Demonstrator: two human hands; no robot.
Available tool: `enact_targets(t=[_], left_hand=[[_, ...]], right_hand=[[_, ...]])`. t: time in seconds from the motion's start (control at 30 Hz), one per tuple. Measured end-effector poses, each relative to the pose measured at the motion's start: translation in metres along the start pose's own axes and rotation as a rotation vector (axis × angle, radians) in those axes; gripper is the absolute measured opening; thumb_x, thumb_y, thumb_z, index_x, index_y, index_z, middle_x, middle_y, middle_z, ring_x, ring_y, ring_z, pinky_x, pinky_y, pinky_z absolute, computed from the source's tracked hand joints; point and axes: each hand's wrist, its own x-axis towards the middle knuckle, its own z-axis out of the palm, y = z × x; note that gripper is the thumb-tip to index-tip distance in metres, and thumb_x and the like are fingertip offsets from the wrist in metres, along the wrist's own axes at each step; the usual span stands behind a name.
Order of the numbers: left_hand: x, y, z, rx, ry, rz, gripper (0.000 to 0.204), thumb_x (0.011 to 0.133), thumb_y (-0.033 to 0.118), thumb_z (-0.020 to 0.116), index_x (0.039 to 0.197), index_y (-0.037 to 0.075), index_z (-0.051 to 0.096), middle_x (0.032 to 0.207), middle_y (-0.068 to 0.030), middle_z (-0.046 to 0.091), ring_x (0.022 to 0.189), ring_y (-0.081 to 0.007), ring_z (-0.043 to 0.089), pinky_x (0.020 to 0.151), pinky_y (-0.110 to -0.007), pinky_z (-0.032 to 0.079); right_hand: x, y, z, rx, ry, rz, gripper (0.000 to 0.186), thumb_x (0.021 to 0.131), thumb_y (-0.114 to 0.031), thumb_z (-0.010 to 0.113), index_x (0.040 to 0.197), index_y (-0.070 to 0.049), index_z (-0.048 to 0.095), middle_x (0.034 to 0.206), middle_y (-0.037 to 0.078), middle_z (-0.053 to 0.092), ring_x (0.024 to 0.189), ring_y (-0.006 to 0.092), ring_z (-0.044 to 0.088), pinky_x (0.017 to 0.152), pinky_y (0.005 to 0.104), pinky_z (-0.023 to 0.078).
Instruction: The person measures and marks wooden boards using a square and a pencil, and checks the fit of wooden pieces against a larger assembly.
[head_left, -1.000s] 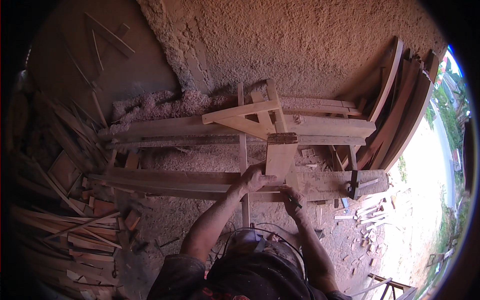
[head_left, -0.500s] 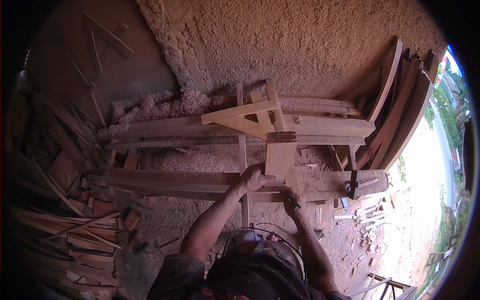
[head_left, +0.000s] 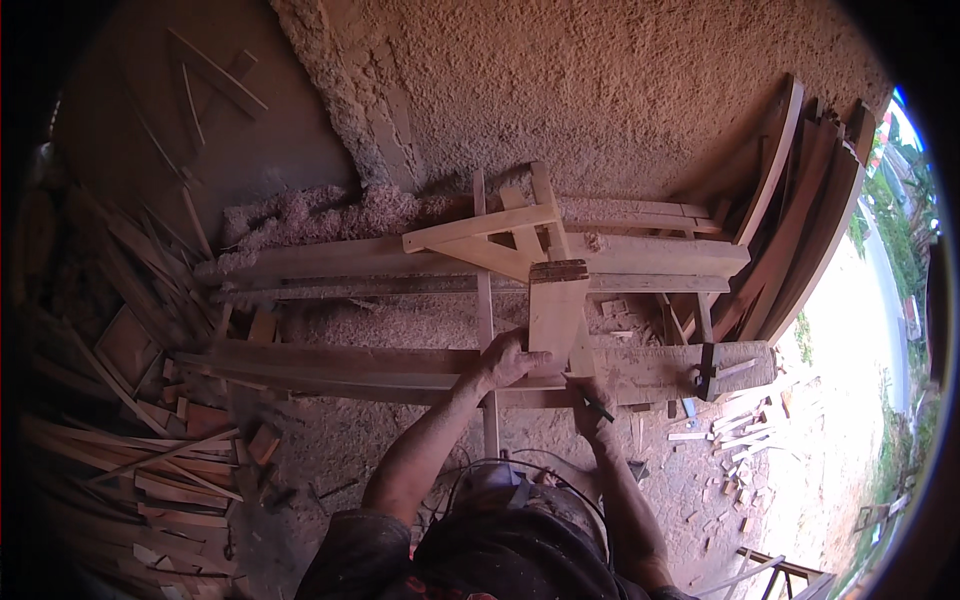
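Observation:
A pale, wide wooden board (head_left: 558,315), or several boards stacked with their dark end edges showing, extends away from me over the bench beam. My left hand (head_left: 506,362) grips its near left side, thumb resting on top. At the near right corner, my right hand (head_left: 592,402) has its fingers closed around a slim dark stick, perhaps a pencil (head_left: 600,410); its tip is hidden. Just beyond the board lies a triangular wooden frame (head_left: 480,226) across the rear beam. Beneath my hands runs the long front beam (head_left: 330,358).
A rear beam (head_left: 660,258) runs parallel to the front one, with wood shavings (head_left: 370,208) heaped behind it. A dark clamp (head_left: 708,372) sits at the front beam's right end. Curved planks (head_left: 815,220) lean at right; stacked offcuts (head_left: 180,490) lie at left. Behind rises a rough wall (head_left: 600,90).
My right hand has shifted slightly right and toward me, with the dark stick turned a little. The pale board has moved a touch left; my left hand stays on it.

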Motion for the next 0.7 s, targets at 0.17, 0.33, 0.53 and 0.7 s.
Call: enact_targets(t=[0.17,0.33,0.53,0.7], left_hand=[[-0.003,0.018,0.003,-0.371,0.231,0.037,0.053,0.095,0.038,0.068,0.131,0.001,0.056,0.116,-0.0061,0.064,0.107,-0.0162,0.06,0.094,-0.033,0.049],[-0.007,0.041,0.003,-0.591,0.417,0.019,0.053,0.095,0.041,0.065,0.128,0.0,0.056,0.108,-0.0034,0.063,0.1,-0.013,0.057,0.091,-0.029,0.046],[-0.019,0.054,0.011,-0.742,0.417,-0.048,0.049,0.094,0.035,0.064,0.126,-0.001,0.057,0.108,-0.0049,0.063,0.099,-0.0136,0.06,0.087,-0.033,0.051],[-0.023,0.065,0.016,-0.737,0.428,-0.058,0.05,0.093,0.037,0.064,0.127,0.0,0.056,0.109,-0.0051,0.062,0.1,-0.0141,0.06,0.087,-0.033,0.05]], right_hand=[[-0.005,-0.035,-0.019,0.67,0.165,0.311,0.012,0.098,-0.015,0.067,0.104,-0.005,0.065,0.099,0.006,0.067,0.09,0.0149,0.063,0.081,0.0316,0.051],[-0.017,-0.104,-0.037,0.973,0.094,0.398,0.014,0.099,-0.018,0.065,0.101,-0.005,0.064,0.091,0.006,0.067,0.085,0.0147,0.063,0.081,0.0331,0.052],[-0.016,-0.125,-0.037,0.911,-0.006,0.424,0.013,0.095,-0.015,0.07,0.099,-0.004,0.063,0.09,0.009,0.072,0.082,0.0156,0.069,0.078,0.032,0.056],[-0.021,-0.131,-0.033,0.831,-0.024,0.468,0.017,0.095,-0.018,0.071,0.1,-0.005,0.061,0.091,0.009,0.073,0.083,0.0157,0.071,0.073,0.0295,0.057]])
